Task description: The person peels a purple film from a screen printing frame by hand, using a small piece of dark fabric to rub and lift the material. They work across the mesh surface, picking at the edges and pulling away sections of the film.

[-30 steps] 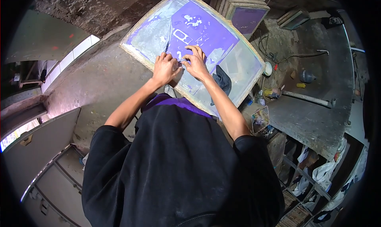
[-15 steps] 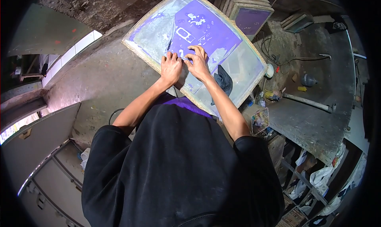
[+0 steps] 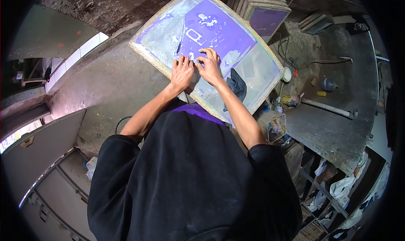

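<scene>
A wood-edged printing screen [image 3: 154, 66] lies tilted in front of me, its mesh partly coated in purple with pale designs. My left hand [image 3: 182, 74] rests on the near part of it, fingers bent and pressed together. Close beside it, my right hand [image 3: 209, 69] pinches with thumb and forefinger, its other fingers curled above. The fingertips of both hands meet at something small and pale that I cannot make out. A dark crumpled cloth [image 3: 237, 86] lies on the mesh by my right forearm.
Several stacked screens [image 3: 266, 21] stand beyond the far right edge. To the right are a small white cup [image 3: 286, 75], a coiled cable [image 3: 282, 51], a bottle [image 3: 328, 85] and a grey work surface [image 3: 325, 135]. A litter-filled basket [image 3: 276, 128] sits near my right elbow.
Both hands stay at the same spot on the screen, with only slight finger movement. The screen appears shifted very slightly to the left in view.
</scene>
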Available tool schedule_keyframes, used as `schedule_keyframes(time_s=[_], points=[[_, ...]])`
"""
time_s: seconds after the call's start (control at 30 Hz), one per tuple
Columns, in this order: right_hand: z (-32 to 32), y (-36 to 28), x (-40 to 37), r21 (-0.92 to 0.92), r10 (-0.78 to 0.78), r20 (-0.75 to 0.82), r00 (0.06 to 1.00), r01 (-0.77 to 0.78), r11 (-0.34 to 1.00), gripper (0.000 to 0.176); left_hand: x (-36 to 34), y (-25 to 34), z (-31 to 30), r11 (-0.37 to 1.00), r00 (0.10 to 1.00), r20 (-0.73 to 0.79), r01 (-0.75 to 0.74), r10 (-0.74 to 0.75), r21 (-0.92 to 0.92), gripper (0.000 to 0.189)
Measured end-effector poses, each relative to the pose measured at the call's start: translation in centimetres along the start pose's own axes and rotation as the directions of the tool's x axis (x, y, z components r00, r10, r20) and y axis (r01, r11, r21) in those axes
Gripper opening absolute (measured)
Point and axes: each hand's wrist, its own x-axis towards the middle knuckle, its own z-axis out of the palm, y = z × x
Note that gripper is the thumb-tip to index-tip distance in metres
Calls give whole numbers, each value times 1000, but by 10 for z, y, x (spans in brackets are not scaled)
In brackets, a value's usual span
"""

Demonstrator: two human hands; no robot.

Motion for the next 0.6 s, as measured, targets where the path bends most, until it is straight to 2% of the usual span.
schedule_keyframes(time_s=[0.3, 0.4, 0.43, 0.53, 0.57, 0.6], points=[[-2, -4, -1, -23, -28, -2, 1000, 28, 999, 23, 17, -29, 6, 962, 975, 13, -222, 223, 157, 24], [-3, -3, 0, -55, -22, 20, 1000, 23, 998, 24, 29, -48, 3, 923, 921, 58, -386, 385, 8, 18], [-2, -3, 1, -70, -22, 32, 999, 24, 997, 25, 31, -51, 2, 924, 922, 60, -383, 382, 10, 18], [0, -4, 5, -118, -38, 66, 997, 45, 992, 24, 40, -56, -11, 925, 937, 126, -290, 327, -247, 15], [-1, -3, 6, -143, -42, 83, 996, 54, 988, 24, 41, -56, -15, 924, 937, 125, -290, 327, -248, 15], [-1, -3, 6, -144, -42, 83, 996, 53, 988, 24, 40, -57, -20, 931, 959, 123, -208, 254, -301, 16]])
